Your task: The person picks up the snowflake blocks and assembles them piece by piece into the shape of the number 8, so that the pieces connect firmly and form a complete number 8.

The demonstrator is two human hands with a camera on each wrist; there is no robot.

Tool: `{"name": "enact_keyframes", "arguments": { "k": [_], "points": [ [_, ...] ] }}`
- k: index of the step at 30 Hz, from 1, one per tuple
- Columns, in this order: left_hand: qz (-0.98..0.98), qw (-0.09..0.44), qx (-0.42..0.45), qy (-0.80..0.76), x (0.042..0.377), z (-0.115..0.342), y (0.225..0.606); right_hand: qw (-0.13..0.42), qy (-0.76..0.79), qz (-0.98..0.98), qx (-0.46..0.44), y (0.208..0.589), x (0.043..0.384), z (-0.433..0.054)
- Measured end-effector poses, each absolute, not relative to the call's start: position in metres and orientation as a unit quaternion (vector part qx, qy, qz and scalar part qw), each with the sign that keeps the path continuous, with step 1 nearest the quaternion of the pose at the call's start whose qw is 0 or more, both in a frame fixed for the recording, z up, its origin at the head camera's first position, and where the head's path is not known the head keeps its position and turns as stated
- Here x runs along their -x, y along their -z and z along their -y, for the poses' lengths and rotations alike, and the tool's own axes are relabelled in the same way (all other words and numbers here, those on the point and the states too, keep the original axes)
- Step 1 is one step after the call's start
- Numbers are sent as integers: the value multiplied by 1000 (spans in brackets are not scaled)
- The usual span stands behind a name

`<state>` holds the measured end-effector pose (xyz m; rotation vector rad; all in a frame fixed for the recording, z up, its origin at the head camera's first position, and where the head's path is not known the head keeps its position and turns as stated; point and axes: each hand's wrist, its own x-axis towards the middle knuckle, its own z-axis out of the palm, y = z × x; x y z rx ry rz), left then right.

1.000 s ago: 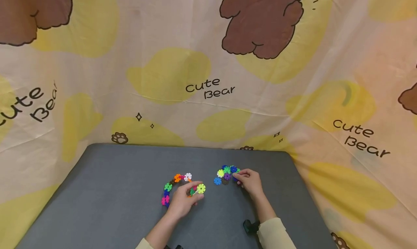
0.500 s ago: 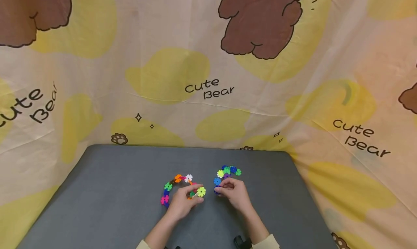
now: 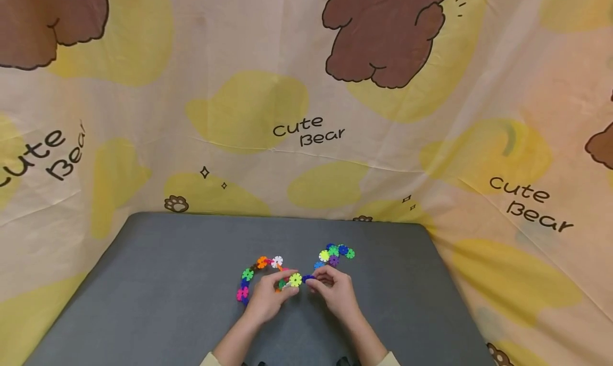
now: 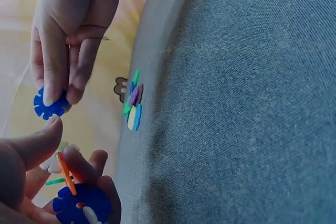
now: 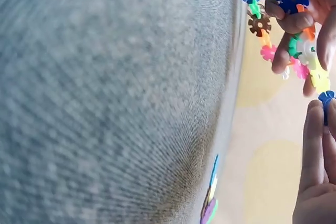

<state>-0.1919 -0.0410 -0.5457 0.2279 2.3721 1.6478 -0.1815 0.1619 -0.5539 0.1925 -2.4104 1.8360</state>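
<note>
Blue notched disc (image 3: 307,279), pinched by the right hand (image 3: 338,292), has reached the yellow disc (image 3: 295,280) on the chain (image 3: 247,274) the left hand (image 3: 265,298) grips over the bench (image 3: 172,254); edges seemingly meet, positioned for linking.

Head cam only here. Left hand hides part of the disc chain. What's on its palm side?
Observer: Left wrist view shows a blue notched disc on the palm side of the left hand.
Operator: Anything against it?
Observer: An orange piece meets its rim; can't tell how deep it's slotted.
Operator: Right hand pinches something dark blue, edge-on to me. Shape?
Observer: Left wrist view shows its face: a flat blue disc, round, with notches cut into the edge.
</note>
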Motion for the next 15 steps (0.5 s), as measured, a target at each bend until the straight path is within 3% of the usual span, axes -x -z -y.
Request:
{"name": "enact_keyframes", "arguments": {
  "k": [5,15],
  "points": [
    [-816,120,-75,-561,192,41,545,101,-561,818,-75,554,181,-158],
    [-823,98,-74,-554,192,40,547,139,-526,836,-73,553,179,-156]
  ]
}}
